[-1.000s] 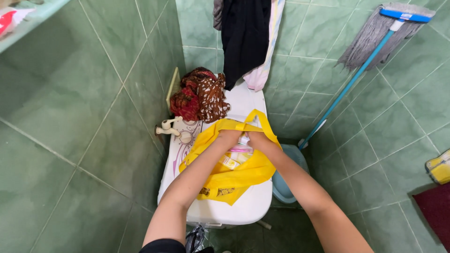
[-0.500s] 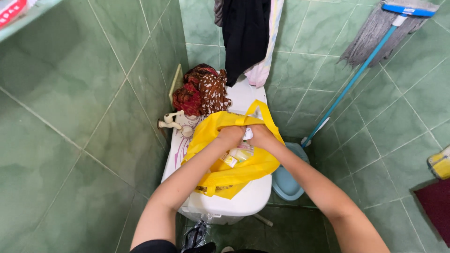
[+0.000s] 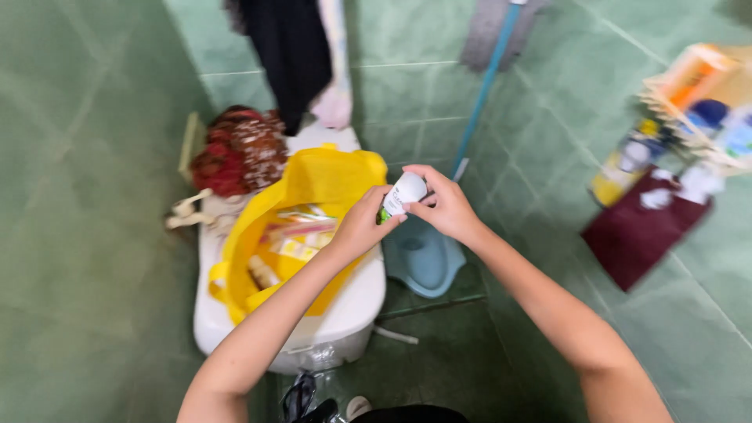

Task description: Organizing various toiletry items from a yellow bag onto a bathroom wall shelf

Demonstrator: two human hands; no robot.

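We are gripping a small white bottle (image 3: 404, 193) with both hands, left hand (image 3: 362, 225) and right hand (image 3: 445, 206), fingers closed around it, just right of the yellow bag (image 3: 313, 184); we are steadying it firmly.

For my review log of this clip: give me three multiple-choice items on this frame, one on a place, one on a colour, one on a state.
1. Where does the yellow bag sit?
A. on the white appliance
B. on the floor
C. on a wall hook

2. What colour is the mop handle?
A. red
B. blue
C. black

3. How is the small white bottle held?
A. lying in the bag
B. in the left hand alone
C. between both hands, the right hand too

Answers: 1 A, the bag rests on its white top. 2 B, the pole is blue. 3 C, fingers of both hands grip it, raised beside the bag.
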